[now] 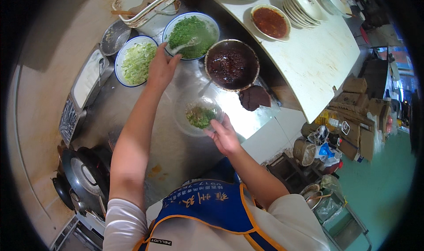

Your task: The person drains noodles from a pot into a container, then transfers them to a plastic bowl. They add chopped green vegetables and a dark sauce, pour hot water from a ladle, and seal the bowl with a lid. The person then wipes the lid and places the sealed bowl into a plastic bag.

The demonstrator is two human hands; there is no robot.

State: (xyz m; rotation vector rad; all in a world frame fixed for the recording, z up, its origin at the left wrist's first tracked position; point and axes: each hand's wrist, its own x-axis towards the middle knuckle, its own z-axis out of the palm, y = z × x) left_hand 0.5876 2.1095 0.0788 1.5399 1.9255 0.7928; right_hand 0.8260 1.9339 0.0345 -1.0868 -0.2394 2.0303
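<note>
My left hand [163,67] reaches over the rim of a blue-rimmed bowl of chopped green herbs [182,29]. Its thumb and forefinger lie on either side of the handle of a white spoon [185,46] resting in the herbs; whether they grip it is unclear. Beneath that hand, to its left, stands a blue-rimmed bowl of chopped pale-green scallion [134,64]. In my right hand [227,135] is a clear plastic bowl [184,125], gripped by its near right side. Chopped greens and a brownish seasoning [200,116] lie in its bottom.
A pot of dark chili oil [230,64] stands beyond the plastic bowl, near a dark brown piece [255,98]. A metal tray of white powder [87,78] flanks the steel worktop [129,118]. On the white board [308,65] are a bowl of red sauce [270,22] and stacked bowls [299,9].
</note>
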